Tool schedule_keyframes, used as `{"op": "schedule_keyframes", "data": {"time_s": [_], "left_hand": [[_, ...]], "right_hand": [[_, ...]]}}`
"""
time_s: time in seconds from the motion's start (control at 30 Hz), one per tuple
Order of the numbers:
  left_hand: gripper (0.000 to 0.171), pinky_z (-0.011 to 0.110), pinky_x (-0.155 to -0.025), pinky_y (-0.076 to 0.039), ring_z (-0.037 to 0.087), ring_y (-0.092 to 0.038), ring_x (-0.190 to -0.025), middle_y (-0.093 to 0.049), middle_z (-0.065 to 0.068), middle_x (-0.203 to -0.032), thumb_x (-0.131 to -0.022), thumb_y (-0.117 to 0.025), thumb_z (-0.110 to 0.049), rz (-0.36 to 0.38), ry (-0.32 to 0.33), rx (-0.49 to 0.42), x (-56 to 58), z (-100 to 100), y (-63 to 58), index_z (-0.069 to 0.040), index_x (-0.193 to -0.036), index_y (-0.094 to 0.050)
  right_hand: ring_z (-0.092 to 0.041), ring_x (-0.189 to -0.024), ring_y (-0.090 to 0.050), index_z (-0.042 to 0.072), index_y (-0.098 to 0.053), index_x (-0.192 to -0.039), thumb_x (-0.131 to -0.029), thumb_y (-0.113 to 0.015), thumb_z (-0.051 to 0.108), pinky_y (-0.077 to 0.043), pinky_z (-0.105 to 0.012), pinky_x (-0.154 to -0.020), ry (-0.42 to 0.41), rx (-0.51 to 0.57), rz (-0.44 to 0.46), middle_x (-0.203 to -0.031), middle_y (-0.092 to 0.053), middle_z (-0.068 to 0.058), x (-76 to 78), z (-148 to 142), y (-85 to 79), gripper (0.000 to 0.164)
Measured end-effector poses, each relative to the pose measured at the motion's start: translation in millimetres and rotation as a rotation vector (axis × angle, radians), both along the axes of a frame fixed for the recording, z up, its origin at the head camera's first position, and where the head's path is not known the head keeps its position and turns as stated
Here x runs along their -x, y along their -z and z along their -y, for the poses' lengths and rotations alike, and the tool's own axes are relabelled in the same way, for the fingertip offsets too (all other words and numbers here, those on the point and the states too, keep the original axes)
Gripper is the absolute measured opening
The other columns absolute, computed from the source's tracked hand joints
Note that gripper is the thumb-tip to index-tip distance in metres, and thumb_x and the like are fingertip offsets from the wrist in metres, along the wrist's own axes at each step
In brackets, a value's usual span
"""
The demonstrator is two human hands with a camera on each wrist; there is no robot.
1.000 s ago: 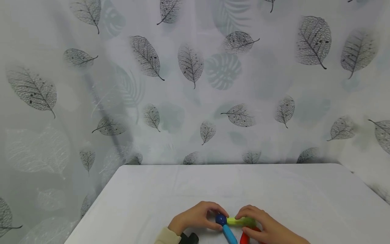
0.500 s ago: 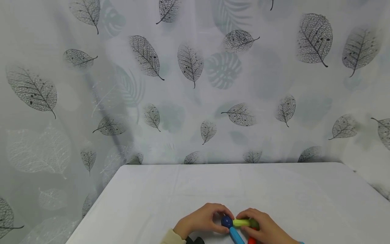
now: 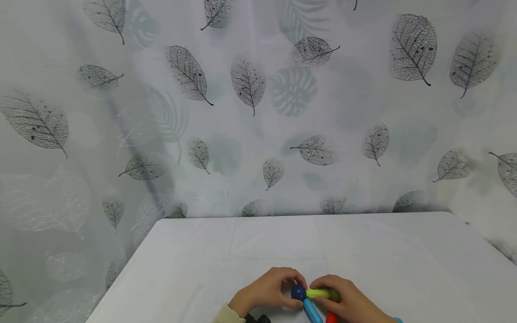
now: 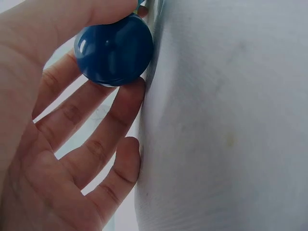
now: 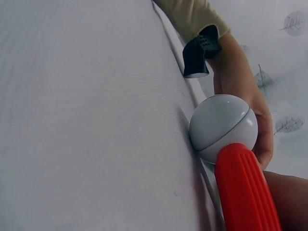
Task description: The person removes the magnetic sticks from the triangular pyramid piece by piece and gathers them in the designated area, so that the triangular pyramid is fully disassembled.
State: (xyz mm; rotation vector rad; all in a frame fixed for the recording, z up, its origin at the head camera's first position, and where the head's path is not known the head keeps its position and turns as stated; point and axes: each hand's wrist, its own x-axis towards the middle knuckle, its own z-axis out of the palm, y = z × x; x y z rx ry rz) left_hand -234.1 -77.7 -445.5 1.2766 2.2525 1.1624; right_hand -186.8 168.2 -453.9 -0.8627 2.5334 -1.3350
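Relation that matters: joint between blue ball (image 3: 299, 292) and yellow-green rod (image 3: 318, 293). Ball sits right in the left hand's fingers; rod starts just to the right of those fingertips, long axis across, running into the right hand's grip. Ball end nearer the left hand, far end nearer the right. Ball and rod look touching; can't judge how firmly they're seated

Left hand (image 3: 275, 290): partly curled, gap only ball-wide, thumb one side, fingertips the other, grasping blue ball. Little finger is off it, per the left wrist view

Right hand (image 3: 350, 299): thumb and fingers bent round the rod from either side, grasping it near green ball (image 3: 335, 295). Which finger bears the load: can't tell

Light blue rod (image 3: 313, 310) runs from blue ball toward the person, just past left thumb tip. Red rod (image 3: 331, 317) lies below right thumb, grey ball (image 5: 224, 127) on one end; its other end is out of sight
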Motion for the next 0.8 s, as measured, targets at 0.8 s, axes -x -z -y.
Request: {"op": "schedule_keyframes", "data": {"time_s": [0.8], "left_hand": [[0.03,0.016,-0.081,-0.049,-0.007,-0.058,-0.091,-0.07,-0.005,-0.103,-0.08,-0.081,-0.016,-0.046,-0.038,-0.004,0.7,-0.7,-0.2,-0.012,-0.107,-0.068]], "right_hand": [[-0.001,-0.077,-0.046,0.023,-0.069,-0.099,-0.09,-0.07,0.033,-0.04,-0.022,-0.065,0.117,-0.085,-0.104,-0.091,-0.061,0.012,0.8,14.3,1.0,0.013]]}}
